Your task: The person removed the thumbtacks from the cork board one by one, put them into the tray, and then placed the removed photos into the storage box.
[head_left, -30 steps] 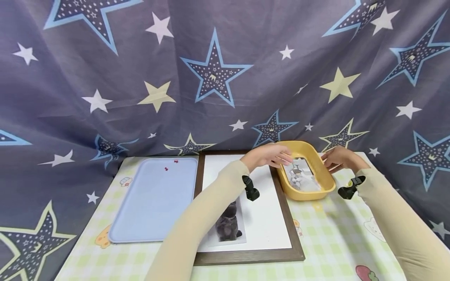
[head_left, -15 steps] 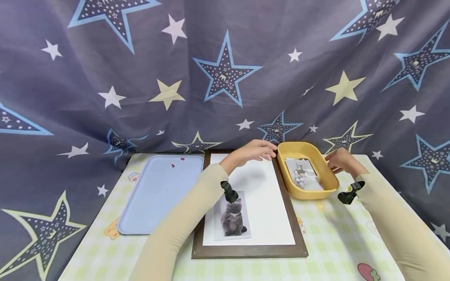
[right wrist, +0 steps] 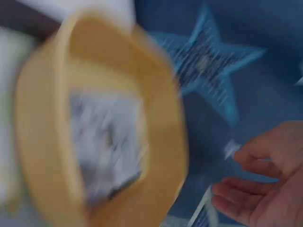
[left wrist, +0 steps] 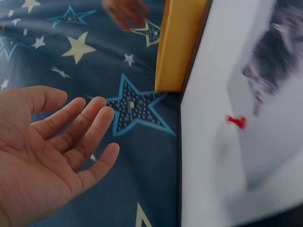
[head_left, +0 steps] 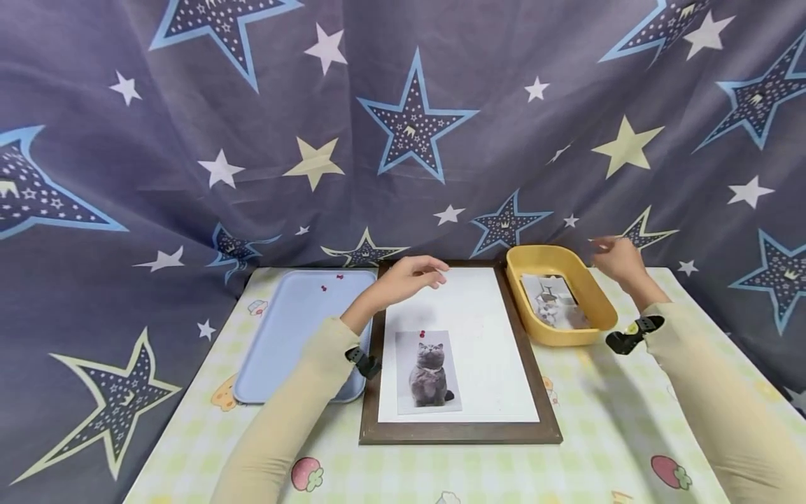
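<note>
My left hand [head_left: 405, 281] hovers over the upper left of a brown-framed white board [head_left: 478, 308], palm bare and fingers loosely spread in the left wrist view. On that board lies a photo of a grey cat [head_left: 430, 381], with a red pushpin [head_left: 422, 334] at its top edge. My right hand [head_left: 620, 260] is raised just beyond the far right rim of a yellow basin [head_left: 601, 323], its fingers lightly bent around nothing. Inside the basin rest several photo prints [head_left: 554, 301], blurred in the right wrist view.
A light blue tray [head_left: 296, 315] sits left of the board, partly behind my left sleeve, holding two red pushpins [head_left: 331, 282]. A star-patterned curtain [head_left: 403, 210] hangs right behind the table. The checkered tablecloth [head_left: 504, 476] shows in front.
My left hand has moved left from the basin to above the board. My right hand has lifted off the basin's right side. The pinned cat photo is now fully uncovered.
</note>
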### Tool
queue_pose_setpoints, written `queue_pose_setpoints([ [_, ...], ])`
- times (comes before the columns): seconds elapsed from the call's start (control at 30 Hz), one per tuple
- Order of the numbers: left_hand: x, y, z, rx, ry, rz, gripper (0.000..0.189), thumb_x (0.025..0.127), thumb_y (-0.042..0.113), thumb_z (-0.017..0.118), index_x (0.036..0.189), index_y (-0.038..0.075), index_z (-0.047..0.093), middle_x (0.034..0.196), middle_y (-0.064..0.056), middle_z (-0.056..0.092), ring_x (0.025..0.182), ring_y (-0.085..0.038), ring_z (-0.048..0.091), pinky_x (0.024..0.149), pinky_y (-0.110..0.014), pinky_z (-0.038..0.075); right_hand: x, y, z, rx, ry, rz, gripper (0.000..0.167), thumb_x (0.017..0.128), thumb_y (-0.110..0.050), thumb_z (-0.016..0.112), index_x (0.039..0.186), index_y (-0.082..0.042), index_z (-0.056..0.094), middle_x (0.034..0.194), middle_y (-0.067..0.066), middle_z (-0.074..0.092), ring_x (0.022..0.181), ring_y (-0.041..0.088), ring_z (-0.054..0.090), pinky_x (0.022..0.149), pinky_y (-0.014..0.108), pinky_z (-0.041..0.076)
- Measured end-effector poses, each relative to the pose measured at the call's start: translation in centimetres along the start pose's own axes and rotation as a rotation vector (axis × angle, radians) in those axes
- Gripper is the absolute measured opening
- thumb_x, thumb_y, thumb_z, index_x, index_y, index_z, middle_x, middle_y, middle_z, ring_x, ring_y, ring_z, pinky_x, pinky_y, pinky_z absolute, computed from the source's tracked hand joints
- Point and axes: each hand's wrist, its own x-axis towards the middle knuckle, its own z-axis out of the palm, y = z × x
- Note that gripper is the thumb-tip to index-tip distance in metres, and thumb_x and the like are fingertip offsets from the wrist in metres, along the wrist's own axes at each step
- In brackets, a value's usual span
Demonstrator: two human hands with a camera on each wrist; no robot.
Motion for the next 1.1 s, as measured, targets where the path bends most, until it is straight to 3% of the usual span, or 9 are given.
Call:
queue_pose_setpoints([
  [0.13, -0.9, -1.5, -0.6, 0.054, 0.022, 0.030, 0.029, 0.106, 0.013, 0.053, 0.130, 0.000, 0.064, 0.115, -0.020, 0.072, 0.104, -0.031, 0.070, 0.093, -0.036, 0.058, -0.9, -3.9, 0.4, 0.182, 0.061, -0.156, 0.042, 0.100, -0.007, 0.057, 0.139, 0.009, 0.055, 0.126, 0.032, 0.064, 0.095, 0.005, 0.064, 0.069, 0.003, 0.045],
  [0.23, -1.1, -2.5, -0.9, 0.076, 0.023, 0.039, 0.028, 0.105, 0.010, 0.054, 0.129, -0.001, 0.065, 0.114, -0.023, 0.072, 0.104, -0.033, 0.070, 0.091, -0.035, 0.058, -1.9, -6.6, 1.5, 0.321, 0.059, -0.308, 0.039, 0.100, -0.005, 0.060, 0.136, 0.008, 0.058, 0.112, 0.002, 0.073, 0.090, -0.013, 0.058, 0.079, 0.002, 0.048],
  [0.27, -1.2, -2.7, -1.0, 0.081, 0.022, 0.038, 0.028, 0.104, 0.010, 0.055, 0.129, -0.001, 0.065, 0.114, -0.023, 0.072, 0.103, -0.034, 0.069, 0.091, -0.035, 0.058, -2.3, -7.3, 2.2, 0.354, 0.046, -0.357, 0.039, 0.099, -0.005, 0.061, 0.136, 0.009, 0.058, 0.112, 0.002, 0.074, 0.091, -0.014, 0.059, 0.082, 0.002, 0.048],
  [0.37, -1.3, -3.6, -1.1, 0.078, 0.029, 0.047, 0.029, 0.102, 0.008, 0.057, 0.128, -0.002, 0.066, 0.113, -0.023, 0.072, 0.102, -0.034, 0.070, 0.089, -0.033, 0.058, -3.6, -9.3, 4.9, 0.406, -0.025, -0.460, 0.038, 0.099, -0.003, 0.062, 0.136, 0.006, 0.059, 0.115, 0.002, 0.074, 0.100, 0.003, 0.067, 0.085, 0.007, 0.052],
  [0.47, -1.8, -4.7, -0.8, 0.057, 0.032, 0.044, 0.028, 0.101, 0.007, 0.059, 0.127, -0.002, 0.066, 0.111, -0.022, 0.073, 0.102, -0.034, 0.070, 0.087, -0.030, 0.058, -5.5, -10.4, 8.4, 0.398, -0.143, -0.514, 0.037, 0.099, -0.005, 0.063, 0.135, 0.002, 0.060, 0.130, 0.023, 0.066, 0.109, 0.022, 0.068, 0.089, 0.015, 0.055],
  [0.57, -2.6, -5.6, -0.3, 0.075, 0.020, 0.031, 0.028, 0.102, 0.009, 0.059, 0.126, -0.001, 0.067, 0.110, -0.020, 0.074, 0.101, -0.032, 0.071, 0.086, -0.028, 0.058, -7.7, -10.8, 11.8, 0.396, -0.276, -0.560, 0.036, 0.099, -0.008, 0.065, 0.134, 0.002, 0.062, 0.133, 0.020, 0.066, 0.115, 0.037, 0.066, 0.095, 0.030, 0.058],
  [0.73, -3.3, -5.6, -0.2, 0.174, 0.039, 0.026, 0.025, 0.101, 0.012, 0.061, 0.122, 0.004, 0.071, 0.106, -0.013, 0.075, 0.094, -0.020, 0.070, 0.085, -0.029, 0.057, -9.8, -11.1, 15.2, 0.291, -0.412, -0.653, 0.038, 0.098, -0.015, 0.069, 0.134, -0.004, 0.065, 0.133, 0.014, 0.068, 0.120, 0.033, 0.065, 0.100, 0.049, 0.056],
  [0.9, -3.1, -4.6, 0.5, 0.203, 0.053, 0.065, 0.023, 0.101, 0.015, 0.062, 0.120, 0.007, 0.072, 0.107, -0.011, 0.075, 0.098, -0.019, 0.069, 0.093, -0.037, 0.057, -10.3, -11.1, 15.9, 0.165, -0.396, -0.756, 0.037, 0.094, -0.016, 0.073, 0.130, -0.007, 0.068, 0.127, 0.006, 0.072, 0.119, 0.026, 0.066, 0.103, 0.047, 0.054],
  [1.1, -3.1, -4.3, 1.9, 0.298, -0.025, 0.089, 0.022, 0.099, 0.013, 0.064, 0.119, 0.006, 0.072, 0.113, -0.011, 0.075, 0.105, -0.023, 0.069, 0.099, -0.047, 0.055, -10.7, -11.2, 16.2, -0.026, -0.486, -0.828, 0.039, 0.093, -0.022, 0.074, 0.129, -0.006, 0.069, 0.128, 0.007, 0.071, 0.121, 0.026, 0.065, 0.106, 0.046, 0.052],
])
